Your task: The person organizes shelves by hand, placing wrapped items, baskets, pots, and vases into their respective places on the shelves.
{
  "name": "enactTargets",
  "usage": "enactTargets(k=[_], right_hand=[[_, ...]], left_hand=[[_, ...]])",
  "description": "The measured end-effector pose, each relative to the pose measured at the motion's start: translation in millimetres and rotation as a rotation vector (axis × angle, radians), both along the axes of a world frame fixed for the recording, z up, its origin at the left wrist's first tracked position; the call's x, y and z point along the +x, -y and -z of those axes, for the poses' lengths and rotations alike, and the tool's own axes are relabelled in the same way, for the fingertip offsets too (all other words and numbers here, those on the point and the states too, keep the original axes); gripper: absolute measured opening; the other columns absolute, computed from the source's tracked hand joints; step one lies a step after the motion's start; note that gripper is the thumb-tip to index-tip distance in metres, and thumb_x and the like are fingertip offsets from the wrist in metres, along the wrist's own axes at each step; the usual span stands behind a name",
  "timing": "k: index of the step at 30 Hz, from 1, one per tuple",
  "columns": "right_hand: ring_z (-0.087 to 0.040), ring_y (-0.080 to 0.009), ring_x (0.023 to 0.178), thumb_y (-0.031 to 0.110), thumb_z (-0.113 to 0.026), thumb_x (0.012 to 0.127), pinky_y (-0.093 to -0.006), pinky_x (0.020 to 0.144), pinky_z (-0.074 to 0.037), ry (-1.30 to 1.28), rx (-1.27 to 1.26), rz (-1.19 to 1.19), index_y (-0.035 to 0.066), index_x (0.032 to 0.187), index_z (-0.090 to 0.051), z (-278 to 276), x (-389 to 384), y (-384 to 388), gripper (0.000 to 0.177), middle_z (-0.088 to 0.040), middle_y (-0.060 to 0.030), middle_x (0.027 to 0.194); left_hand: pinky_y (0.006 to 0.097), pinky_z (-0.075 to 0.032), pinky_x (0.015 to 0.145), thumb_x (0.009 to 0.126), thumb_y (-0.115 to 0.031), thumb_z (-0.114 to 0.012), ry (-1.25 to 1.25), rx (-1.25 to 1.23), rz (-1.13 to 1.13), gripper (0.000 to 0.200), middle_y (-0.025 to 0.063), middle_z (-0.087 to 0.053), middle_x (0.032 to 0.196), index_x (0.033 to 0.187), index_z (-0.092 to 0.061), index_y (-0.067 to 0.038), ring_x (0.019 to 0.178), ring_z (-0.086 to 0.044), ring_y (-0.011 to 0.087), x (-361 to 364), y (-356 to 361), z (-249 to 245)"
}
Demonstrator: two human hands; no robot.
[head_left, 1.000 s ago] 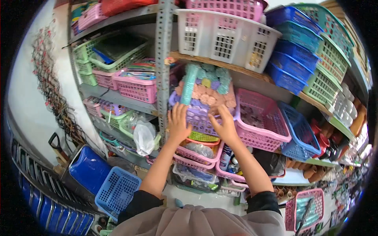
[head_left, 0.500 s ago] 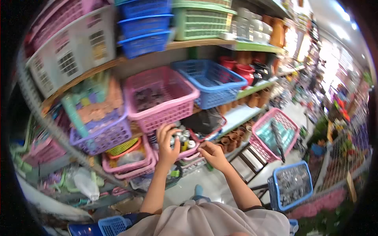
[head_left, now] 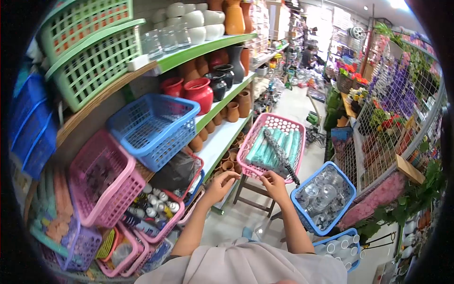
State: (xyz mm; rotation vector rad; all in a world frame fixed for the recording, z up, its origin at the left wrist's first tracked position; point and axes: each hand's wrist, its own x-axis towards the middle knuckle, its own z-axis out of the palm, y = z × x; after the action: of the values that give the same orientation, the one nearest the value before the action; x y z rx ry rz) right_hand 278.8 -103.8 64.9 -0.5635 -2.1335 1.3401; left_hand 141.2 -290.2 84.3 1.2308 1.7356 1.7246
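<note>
A pink plastic basket (head_left: 242, 158) stands in front of me on a dark stool, holding several teal wrapped rolls (head_left: 269, 149) with a dark, speckled strip (head_left: 280, 157) lying across them. My left hand (head_left: 220, 188) is just short of the basket's near left corner, its fingers loosely bent and apart, with nothing in them. At the near rim is my right hand (head_left: 275, 185), fingers curled in and fingertips overlapping the basket's edge. I cannot tell whether anything is pinched there. Beneath the basket shows part of the stool (head_left: 253, 188).
A blue basket of clear glassware (head_left: 293, 195) sits to the right, above another with white cups (head_left: 347, 244). Shelves on the left carry a blue basket (head_left: 165, 142), a pink basket (head_left: 106, 208) and red vases (head_left: 198, 94). A wire rack (head_left: 366, 156) with flowers lines the right side.
My view has turned right, away from the shelf baskets, toward the pink basket of teal rolls. Both hands now appear by its near rim; my left hand has lowered and its raised fingers have dropped.
</note>
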Motion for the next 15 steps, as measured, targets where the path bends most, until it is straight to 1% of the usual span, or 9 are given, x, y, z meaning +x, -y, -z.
enactTargets(k=[2, 4, 5, 6, 8, 9, 12, 13, 15], right_hand=[[-0.063, -0.0220, 0.068, 0.017, -0.064, 0.085, -0.0325, 0.065, -0.050, 0.059, 0.110, 0.130, -0.002, 0.092, -0.061, 6.6, 0.6, -34.3, 0.021, -0.065, -0.0150, 0.079], [-0.064, -0.0267, 0.068, 0.017, -0.064, 0.085, -0.0345, 0.065, -0.050, 0.132, 0.150, 0.229, -0.003, 0.089, -0.061, 18.8, 0.1, -66.9, 0.021, -0.066, -0.0170, 0.079], [-0.063, -0.0316, 0.077, 0.018, -0.065, 0.083, -0.0388, 0.071, -0.050, 0.193, 0.091, 0.261, -0.001, 0.087, -0.060, 25.9, -1.3, -81.4, 0.020, -0.064, -0.0179, 0.084], [-0.063, -0.0316, 0.077, 0.018, -0.065, 0.083, -0.0388, 0.071, -0.050, 0.201, 0.087, 0.274, -0.001, 0.087, -0.060, 32.1, -1.9, -92.1, 0.020, -0.064, -0.0179, 0.084], [-0.059, -0.0341, 0.088, 0.019, -0.067, 0.080, -0.0427, 0.077, -0.049, 0.343, 0.470, 0.383, 0.002, 0.090, -0.060, 45.4, -0.9, -108.9, 0.021, -0.061, -0.0175, 0.091], [-0.055, -0.0357, 0.095, 0.020, -0.068, 0.077, -0.0452, 0.082, -0.047, 0.376, 0.468, 0.397, 0.003, 0.094, -0.059, 58.6, -2.9, -117.8, 0.026, -0.059, -0.0173, 0.095], [-0.058, -0.0379, 0.090, 0.015, -0.068, 0.074, -0.0461, 0.078, -0.045, 0.603, 0.576, 0.409, 0.003, 0.095, -0.056, 76.2, -9.6, -131.5, 0.027, -0.061, -0.0165, 0.092], [-0.058, -0.0379, 0.090, 0.015, -0.068, 0.074, -0.0461, 0.078, -0.045, 0.611, 0.572, 0.414, 0.003, 0.095, -0.056, 80.8, -12.3, -134.4, 0.027, -0.061, -0.0165, 0.092], [-0.060, -0.0391, 0.085, 0.013, -0.067, 0.074, -0.0470, 0.076, -0.045, 0.666, 0.615, 0.397, 0.004, 0.098, -0.051, 90.7, -15.1, -137.7, 0.031, -0.063, -0.0149, 0.090]], left_hand=[[0.0234, -0.047, 0.078, 0.093, -0.003, -0.050, 0.020, 0.031, 0.039, 0.019, 0.0055, -0.064, 0.101, 0.110, -0.059, -0.001, 0.089, -0.060, 0.0102, -14.4, -28.7, 4.8], [0.0251, -0.044, 0.089, 0.093, -0.003, -0.050, 0.038, -0.056, 0.093, 0.020, 0.0060, -0.063, 0.106, 0.111, -0.058, 0.000, 0.102, -0.058, 0.0130, -28.2, -54.3, 12.0], [0.0253, -0.045, 0.087, 0.093, -0.003, -0.049, 0.065, -0.072, 0.091, 0.021, 0.0059, -0.063, 0.106, 0.112, -0.057, 0.000, 0.100, -0.059, 0.0130, -38.0, -68.4, 26.7], [0.0254, -0.045, 0.087, 0.093, -0.003, -0.050, 0.082, -0.091, 0.073, 0.021, 0.0063, -0.064, 0.106, 0.112, -0.058, 0.000, 0.100, -0.059, 0.0132, -41.1, -78.2, 25.0], [0.0258, -0.046, 0.086, 0.093, -0.004, -0.050, 0.156, -0.100, 0.013, 0.020, 0.0061, -0.064, 0.105, 0.110, -0.060, 0.000, 0.099, -0.060, 0.0135, -50.3, -102.4, 34.9], [0.0263, -0.046, 0.084, 0.093, -0.005, -0.050, 0.086, -0.047, -0.008, 0.019, 0.0059, -0.065, 0.103, 0.109, -0.060, -0.001, 0.096, -0.060, 0.0137, -57.8, -116.1, 46.9], [0.0273, -0.048, 0.080, 0.091, -0.006, -0.050, 0.092, -0.185, -0.090, 0.021, 0.0070, -0.066, 0.099, 0.109, -0.060, 0.000, 0.091, -0.061, 0.0141, -74.0, -151.0, 64.2], [0.0277, -0.048, 0.077, 0.090, -0.006, -0.051, 0.047, -0.131, -0.094, 0.021, 0.0065, -0.065, 0.101, 0.108, -0.061, -0.001, 0.088, -0.060, 0.0129, -80.7, -164.7, 77.7], [0.0275, -0.047, 0.079, 0.089, -0.006, -0.051, 0.047, -0.169, -0.137, 0.022, 0.0070, -0.065, 0.102, 0.108, -0.062, -0.001, 0.090, -0.061, 0.0145, -90.7, -188.9, 97.5]])
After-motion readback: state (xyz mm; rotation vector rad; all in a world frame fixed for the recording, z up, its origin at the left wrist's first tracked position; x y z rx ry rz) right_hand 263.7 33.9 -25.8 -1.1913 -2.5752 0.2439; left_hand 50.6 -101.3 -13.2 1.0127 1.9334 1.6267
